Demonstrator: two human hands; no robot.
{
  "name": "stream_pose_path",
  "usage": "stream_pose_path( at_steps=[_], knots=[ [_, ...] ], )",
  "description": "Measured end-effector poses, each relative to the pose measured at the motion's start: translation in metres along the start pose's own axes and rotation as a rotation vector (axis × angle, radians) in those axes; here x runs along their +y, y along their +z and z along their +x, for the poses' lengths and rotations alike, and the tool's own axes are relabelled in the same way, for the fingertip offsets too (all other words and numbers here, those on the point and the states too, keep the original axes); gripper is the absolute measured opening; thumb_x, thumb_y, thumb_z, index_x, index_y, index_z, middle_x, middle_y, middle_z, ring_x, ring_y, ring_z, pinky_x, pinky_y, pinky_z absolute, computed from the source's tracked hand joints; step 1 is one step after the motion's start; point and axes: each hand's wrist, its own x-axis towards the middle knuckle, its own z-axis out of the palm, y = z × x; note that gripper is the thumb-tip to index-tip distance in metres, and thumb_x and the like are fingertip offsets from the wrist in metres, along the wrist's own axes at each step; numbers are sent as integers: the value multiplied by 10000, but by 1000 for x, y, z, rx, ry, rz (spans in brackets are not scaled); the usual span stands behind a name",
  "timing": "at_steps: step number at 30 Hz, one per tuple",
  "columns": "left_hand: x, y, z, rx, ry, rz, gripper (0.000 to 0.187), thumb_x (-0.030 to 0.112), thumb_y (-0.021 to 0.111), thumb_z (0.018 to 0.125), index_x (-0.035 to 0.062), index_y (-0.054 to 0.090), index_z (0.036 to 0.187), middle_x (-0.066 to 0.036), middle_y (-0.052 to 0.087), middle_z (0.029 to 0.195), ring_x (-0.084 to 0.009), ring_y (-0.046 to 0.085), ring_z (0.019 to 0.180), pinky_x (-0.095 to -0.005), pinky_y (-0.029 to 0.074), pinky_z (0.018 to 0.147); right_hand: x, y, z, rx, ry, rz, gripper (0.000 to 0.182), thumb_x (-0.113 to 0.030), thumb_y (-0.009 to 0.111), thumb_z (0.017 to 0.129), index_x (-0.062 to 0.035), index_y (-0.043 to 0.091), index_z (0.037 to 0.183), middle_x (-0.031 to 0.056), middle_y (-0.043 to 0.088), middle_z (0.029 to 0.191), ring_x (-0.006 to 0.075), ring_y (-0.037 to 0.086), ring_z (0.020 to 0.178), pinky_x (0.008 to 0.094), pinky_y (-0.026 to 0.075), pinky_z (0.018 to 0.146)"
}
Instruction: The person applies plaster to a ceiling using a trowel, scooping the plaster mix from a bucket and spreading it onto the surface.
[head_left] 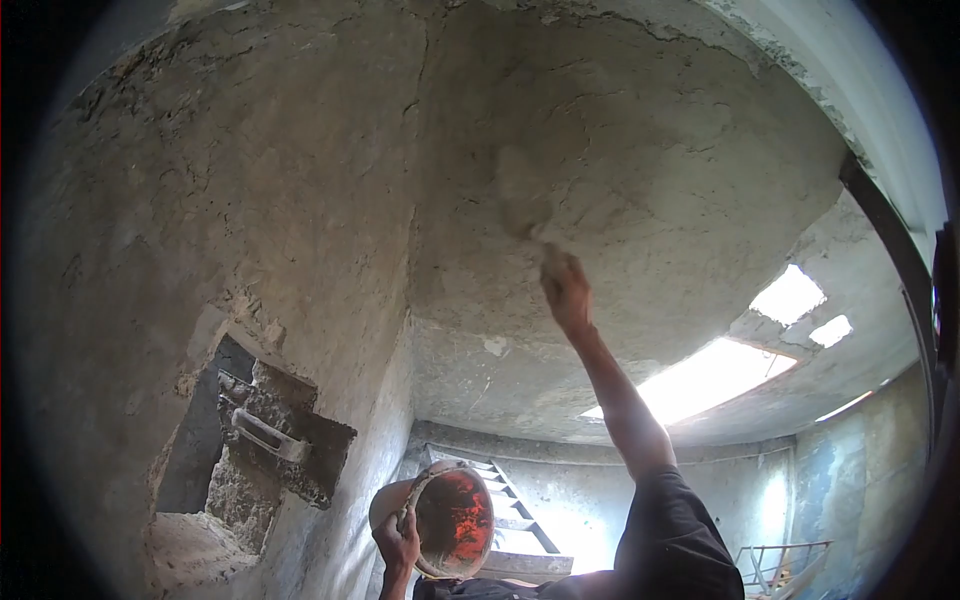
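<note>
My right hand (567, 292) is raised high on a stretched arm, closed around the handle of a trowel (527, 212). The trowel's blade is smeared by motion and lies close to the grey plastered surface (640, 190); whether it touches cannot be told. Low in the view, my left hand (398, 542) grips the rim of a bucket (480, 545), tilted so its mouth faces me. Its inside is red and dark with mortar residue. A mortar-caked plastering float (325, 450) with a pale handle sits at a wall opening, away from both hands.
A square opening (185, 470) is cut in the left wall (280, 170). Behind the bucket leans a ladder (515, 510). Bright openings (715, 375) pierce the surface on the right, near a dark beam (900, 250). A metal frame (785, 560) stands lower right.
</note>
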Motion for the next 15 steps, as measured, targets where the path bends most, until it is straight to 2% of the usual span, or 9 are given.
stream_pose_path(
  at_steps=[2, 3, 5, 6, 8, 10, 11, 13, 15],
  knots=[
    [-5, 3, -1, 58, 33, -50, 404, 313, 609, 863, -35, 569, 662, -203, 568, 598, -351, 573, 543, -409, 419, 525, 3, -5, 14, 250, 167, 156, 478, -88, 625, 839, -109, 499, 1300, 215, 555, 1121, 331, 608, 943, 402, 518, 759],
    [-3, 2, -2, 60, 27, -47, 404, 313, 609, 863, -35, 569, 662, -203, 568, 598, -351, 573, 543, -409, 419, 525, 1, -7, 24, 245, 168, 161, 478, -88, 625, 839, -109, 499, 1300, 215, 555, 1121, 331, 608, 943, 402, 518, 759],
    [5, 0, 0, 39, 26, -16, 397, 310, 610, 864, -33, 572, 667, -197, 570, 597, -339, 571, 535, -403, 417, 522, -1, -10, 48, 485, 143, 19, 500, -64, 618, 841, -76, 470, 1318, 234, 538, 1146, 353, 592, 971, 414, 514, 774],
    [4, 0, 0, 39, 25, -12, 397, 310, 610, 864, -33, 572, 667, -197, 570, 597, -339, 571, 535, -403, 417, 522, 2, -2, 54, 485, 146, 21, 500, -64, 618, 841, -76, 470, 1318, 234, 538, 1146, 353, 592, 971, 414, 514, 774],
    [1, 3, 1, 32, 34, -28, 395, 313, 612, 862, -33, 576, 674, -203, 574, 606, -343, 577, 546, -409, 421, 529, 5, 24, 61, 502, 195, -29, 467, -95, 593, 882, -125, 473, 1332, 184, 569, 1051, 285, 593, 811, 396, 515, 675],
    [2, 1, 2, 23, 27, -30, 394, 312, 613, 862, -33, 577, 675, -204, 573, 606, -345, 579, 549, -412, 421, 531, -7, 38, 62, 404, 27, -115, 489, -100, 606, 870, -130, 459, 1335, 196, 568, 1062, 300, 603, 871, 416, 516, 706],
    [4, 1, 2, 16, 16, -36, 393, 312, 613, 862, -33, 577, 676, -205, 572, 606, -347, 581, 552, -415, 421, 533, -13, 44, 61, 408, 28, -117, 489, -100, 606, 870, -130, 459, 1335, 196, 568, 1062, 300, 603, 871, 416, 516, 706],
    [8, -3, 3, 12, 15, -12, 391, 310, 614, 861, -33, 577, 676, -205, 575, 609, -348, 584, 556, -417, 422, 535, -25, 51, 53, 130, -59, -57, 490, -127, 611, 868, -142, 459, 1333, 196, 570, 1077, 309, 602, 935, 436, 518, 744],
    [7, -3, 4, 16, 5, 4, 389, 307, 615, 860, -33, 577, 676, -206, 577, 612, -349, 588, 560, -419, 423, 536, -33, 40, 44, 114, -34, -9, 516, -108, 614, 854, -146, 453, 1343, 181, 562, 1096, 324, 593, 931, 425, 513, 763]
  ],
)
